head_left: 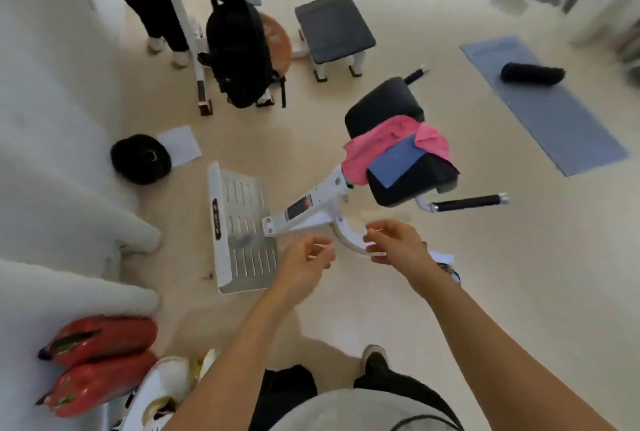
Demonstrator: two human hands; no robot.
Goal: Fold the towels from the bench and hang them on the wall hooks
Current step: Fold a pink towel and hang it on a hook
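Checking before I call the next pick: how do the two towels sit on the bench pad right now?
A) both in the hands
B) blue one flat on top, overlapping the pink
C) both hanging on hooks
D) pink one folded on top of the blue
B: the blue towel lies flat over the crumpled pink towel on the bench pad; both hands hold nothing.

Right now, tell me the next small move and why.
Probably reach the right hand forward to the pink towel. Both hands, the left hand too, hold nothing, while the pink towel and the blue towel lie unfolded on the bench pad.
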